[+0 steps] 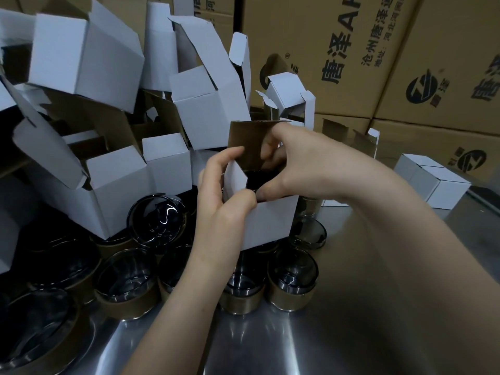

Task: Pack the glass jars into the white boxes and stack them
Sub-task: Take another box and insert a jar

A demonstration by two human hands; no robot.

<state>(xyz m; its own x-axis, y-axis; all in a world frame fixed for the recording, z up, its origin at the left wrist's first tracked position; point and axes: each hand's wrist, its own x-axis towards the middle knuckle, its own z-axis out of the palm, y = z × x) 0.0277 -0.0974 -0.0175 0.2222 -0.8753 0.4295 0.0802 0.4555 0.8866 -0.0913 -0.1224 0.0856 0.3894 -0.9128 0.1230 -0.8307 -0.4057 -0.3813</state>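
I hold a small white box (273, 223) above the steel table, its top open and something dark inside. My left hand (219, 201) grips the box's left side, thumb on the front edge and fingers on a white side flap. My right hand (295, 163) reaches over the opening, fingers curled round the upright brown lid flap (244, 142). Several dark glass jars with gold-brown bands stand below, such as one jar (290, 282) and another jar (125, 285). Two closed white boxes (430, 180) sit at the right.
A heap of open, empty white boxes (89, 58) fills the left and back. Big brown printed cartons (338, 50) wall off the rear and right. Bare steel table surface (338, 334) stretches in front of the jars.
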